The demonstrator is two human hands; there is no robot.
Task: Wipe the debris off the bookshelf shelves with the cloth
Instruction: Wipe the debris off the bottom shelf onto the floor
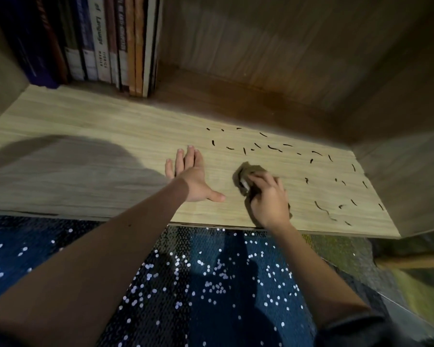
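1. On the pale wood-grain laminate shelf (pixel 85 136) of a brown bookcase, a person is working a crumpled olive-brown cloth (pixel 248 171) across the board, near its front edge and a little right of centre.
2. The right hand (pixel 268 199) is pressing down on the cloth with its fingers curled and clamped over the bunched fabric, evidently to keep it gathered and dragging flat against the surface.
3. The left hand (pixel 193 174) is lying spread and flat on the bare shelf just beside the cloth, fingers apart and holding nothing, apparently bracing the person's weight while leaning in.
4. Small dark curled scraps of debris (pixel 273 147) are lying scattered behind and to the right of the cloth, reaching the right side wall; none appear under the left hand.
5. A row of upright books (pixel 125 46) is standing at the back left, well apart from the mess, so the sweep looks unobstructed.
6. The wiping is judged to be at an early stage, with most scraps not yet gathered.
7. Below the shelf edge, dark blue sequinned fabric (pixel 211 284) is showing.
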